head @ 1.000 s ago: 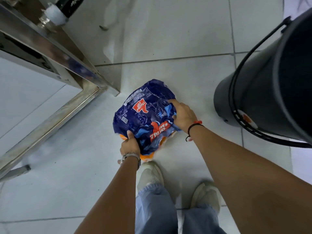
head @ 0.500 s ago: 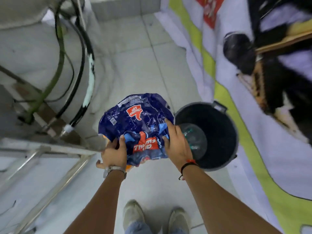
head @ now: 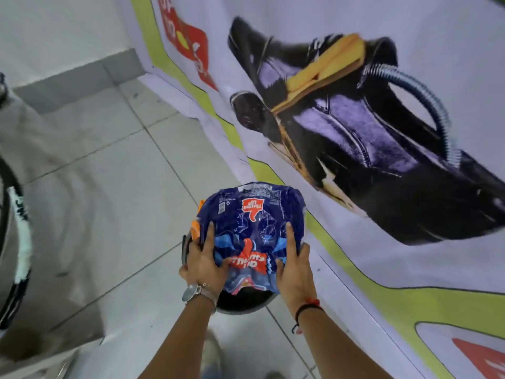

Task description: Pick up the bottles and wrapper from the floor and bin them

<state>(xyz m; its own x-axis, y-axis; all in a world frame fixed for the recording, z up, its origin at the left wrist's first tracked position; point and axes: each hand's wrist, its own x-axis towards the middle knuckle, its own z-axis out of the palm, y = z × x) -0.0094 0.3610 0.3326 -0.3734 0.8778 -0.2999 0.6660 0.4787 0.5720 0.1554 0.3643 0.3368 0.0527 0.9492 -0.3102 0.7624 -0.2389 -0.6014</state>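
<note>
A: Right, the big printed banner (head: pixel 355 132) is filling everything from twelve to four o'clock, lying beside the grey tiled floor (head: pixel 109 187). Where is the wrapper sitting?

B: The blue wrapper (head: pixel 254 228) is hanging directly over the black bin (head: pixel 243 305), covering most of its mouth; only the near rim is showing at six o'clock. Something orange is peeking out at its nine o'clock edge.

A: And the hands?

B: The left hand (head: pixel 203 261) is pressing the nine o'clock side, fingers curled around the plastic, and the right hand (head: pixel 292 266) is doing the same at three o'clock.

A: Risk?

B: The wrapper is looking wider than the opening, so I'm guessing it could snag on the rim and slide onto the floor.

A: Any writing?

B: "Thums Up" is reading upside down, twice, in red.
</note>
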